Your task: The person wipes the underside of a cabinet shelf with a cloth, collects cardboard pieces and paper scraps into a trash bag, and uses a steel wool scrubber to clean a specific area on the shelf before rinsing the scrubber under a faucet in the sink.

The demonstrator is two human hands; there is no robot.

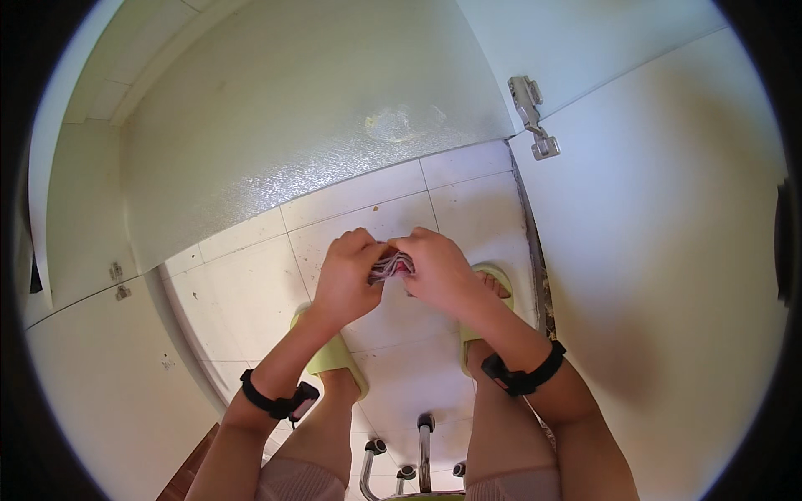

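A small bundle of folded cloth [396,266], greyish with pink or red parts, is held between both hands over the tiled floor. My left hand [352,275] grips its left side with curled fingers. On the other side, my right hand [435,269] pinches it, thumb and fingers closed around the folds. The knuckles of the two hands nearly touch above the bundle, and much of it is hidden inside them. Each forearm wears a black strap with a small device.
An open cabinet with a pale shelf panel [301,113] lies ahead. Its doors stand open left [113,376] and right [658,250], the right with a metal hinge [532,119]. Green slippers [335,360] are on my feet; chrome chair legs with casters [425,451] stand between my legs.
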